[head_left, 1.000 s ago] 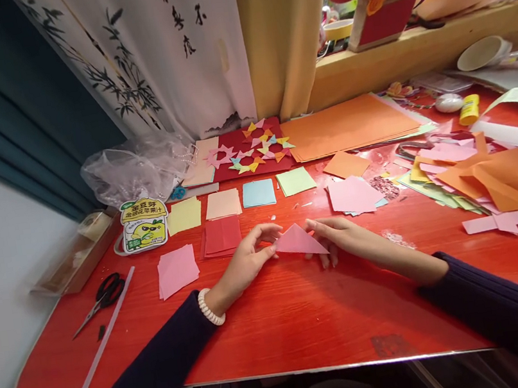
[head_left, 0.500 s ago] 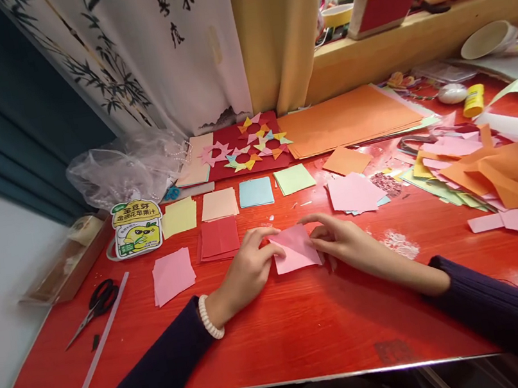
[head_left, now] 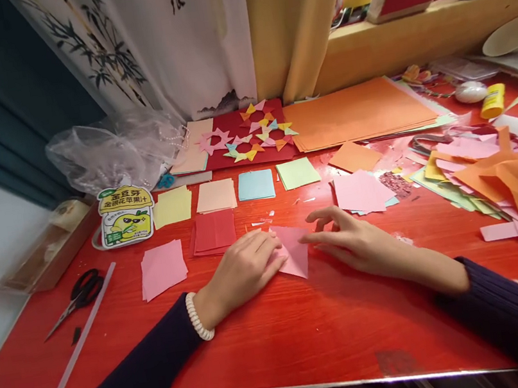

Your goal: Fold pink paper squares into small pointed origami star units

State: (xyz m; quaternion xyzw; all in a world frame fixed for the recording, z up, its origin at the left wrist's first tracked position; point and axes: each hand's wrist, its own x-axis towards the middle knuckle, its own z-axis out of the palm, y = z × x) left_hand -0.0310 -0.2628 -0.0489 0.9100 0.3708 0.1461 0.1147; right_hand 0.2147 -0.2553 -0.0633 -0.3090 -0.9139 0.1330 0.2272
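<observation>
A small pink paper piece (head_left: pixel 293 250) lies folded on the red table (head_left: pixel 309 335) in front of me. My left hand (head_left: pixel 245 267) rests on its left part, fingers flat and pressing it down. My right hand (head_left: pixel 351 242) touches the paper's right edge with its fingertips, the fingers stretched out. A white bead bracelet sits on my left wrist. Both arms wear dark sleeves.
Small paper squares lie behind my hands: pink (head_left: pixel 162 269), red (head_left: pixel 215 232), yellow (head_left: pixel 173 207), peach, blue (head_left: pixel 256 185), green. Scissors (head_left: pixel 77 299) lie at the left. Folded paper stars (head_left: pixel 255 136), orange sheets (head_left: pixel 358 111) and a heap of scraps (head_left: pixel 489 169) fill the back and right.
The pink paper went from a flat triangle held at both ends to a folded shape turned under my left hand. The camera tipped slightly downward and leftward.
</observation>
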